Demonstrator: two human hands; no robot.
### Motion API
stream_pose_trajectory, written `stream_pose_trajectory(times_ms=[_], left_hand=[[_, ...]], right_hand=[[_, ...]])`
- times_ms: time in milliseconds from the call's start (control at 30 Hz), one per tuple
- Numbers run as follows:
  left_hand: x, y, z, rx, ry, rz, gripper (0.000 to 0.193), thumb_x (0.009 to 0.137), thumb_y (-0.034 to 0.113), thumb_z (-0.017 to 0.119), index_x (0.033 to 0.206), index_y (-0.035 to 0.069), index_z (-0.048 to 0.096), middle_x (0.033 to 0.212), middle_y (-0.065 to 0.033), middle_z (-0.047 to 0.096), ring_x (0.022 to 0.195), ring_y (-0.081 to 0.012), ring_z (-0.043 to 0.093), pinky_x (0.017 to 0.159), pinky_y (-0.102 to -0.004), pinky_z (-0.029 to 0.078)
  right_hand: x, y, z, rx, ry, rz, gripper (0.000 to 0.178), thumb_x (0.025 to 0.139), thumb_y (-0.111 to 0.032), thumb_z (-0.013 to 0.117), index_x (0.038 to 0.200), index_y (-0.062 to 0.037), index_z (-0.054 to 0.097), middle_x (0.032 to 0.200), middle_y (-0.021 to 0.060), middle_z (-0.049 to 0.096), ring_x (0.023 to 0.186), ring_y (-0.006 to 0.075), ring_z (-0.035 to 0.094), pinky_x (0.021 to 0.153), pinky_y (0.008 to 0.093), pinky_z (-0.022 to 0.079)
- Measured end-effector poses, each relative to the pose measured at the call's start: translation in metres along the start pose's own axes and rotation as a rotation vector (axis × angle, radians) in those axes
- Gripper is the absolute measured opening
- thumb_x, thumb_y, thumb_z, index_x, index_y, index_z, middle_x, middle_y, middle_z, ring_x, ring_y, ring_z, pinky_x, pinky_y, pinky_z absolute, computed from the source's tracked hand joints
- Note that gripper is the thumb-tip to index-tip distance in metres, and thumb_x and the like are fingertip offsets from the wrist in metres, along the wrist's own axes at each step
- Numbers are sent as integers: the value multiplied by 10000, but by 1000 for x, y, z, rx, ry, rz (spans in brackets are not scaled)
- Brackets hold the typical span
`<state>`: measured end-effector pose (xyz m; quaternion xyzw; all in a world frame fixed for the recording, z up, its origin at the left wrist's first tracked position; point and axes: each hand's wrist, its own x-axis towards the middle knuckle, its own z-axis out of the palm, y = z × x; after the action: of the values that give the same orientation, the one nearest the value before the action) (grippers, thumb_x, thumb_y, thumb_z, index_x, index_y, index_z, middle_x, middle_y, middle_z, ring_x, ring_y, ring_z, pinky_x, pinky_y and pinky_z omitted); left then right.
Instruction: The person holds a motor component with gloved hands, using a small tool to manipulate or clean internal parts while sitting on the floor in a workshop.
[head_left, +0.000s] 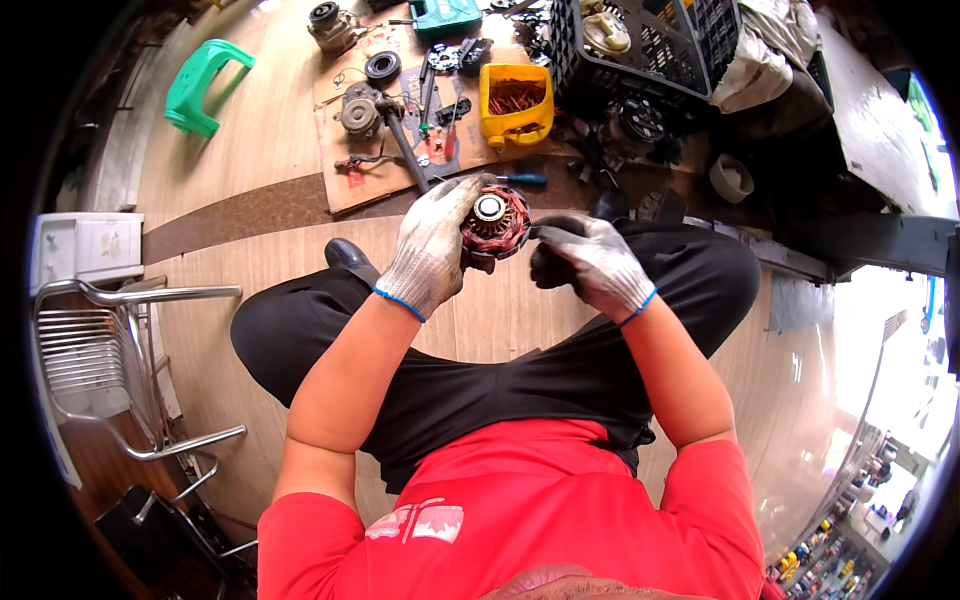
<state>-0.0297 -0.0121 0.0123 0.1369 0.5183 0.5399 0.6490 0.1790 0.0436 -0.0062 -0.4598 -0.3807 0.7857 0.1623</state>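
Note:
My left hand (425, 245), in a white knit glove with a blue cuff, is wrapped round an alternator core (497, 240) with reddish copper windings. A shiny round bearing shows at its centre. Just to the right of it is my right hand (598, 262), gloved the same way with dark, dirty fingertips. Its fingers are curled together near the windings; whatever lies between them is too small or hidden to make out. Beyond the core lies a blue-handled screwdriver (522, 180). A long grey-handled tool (403, 148) points toward my left hand.
Metal parts lie on a cardboard sheet (350, 190), including a pulley (382, 67). A cut yellow jug (540, 128) holds copper-coloured pieces. Farther right stands a black plastic crate (640, 75). A green stool (195, 90) is at far left, a metal chair (85, 350) nearer.

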Motion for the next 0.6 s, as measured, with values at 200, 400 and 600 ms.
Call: stream_pose_trajectory(times_ms=[200,400,600], left_hand=[[5,-12,-1,164,25,123,333,1031,281,555,1245,30,603,1108,-102,693,805,-171,731,501,-293,582],[7,-9,6,4,89,29,368,1028,278,562,1292,22,560,1130,-98,678,868,-184,728,529,-321,601],[14,-9,6,-109,198,104,377,1043,312,533,1297,34,550,1092,-116,692,766,-199,723,507,-325,585]], right_hand=[[-37,-32,2,-504,110,-284,212,968,-159,641,1047,21,721,757,42,665,621,90,598,583,255,486],[-68,-13,20,-799,-72,-496,195,928,-197,681,1029,-40,738,843,142,719,705,241,695,650,351,543],[-74,20,23,-1344,-64,-508,220,952,-321,605,959,-118,688,790,109,701,734,323,696,634,437,550]])
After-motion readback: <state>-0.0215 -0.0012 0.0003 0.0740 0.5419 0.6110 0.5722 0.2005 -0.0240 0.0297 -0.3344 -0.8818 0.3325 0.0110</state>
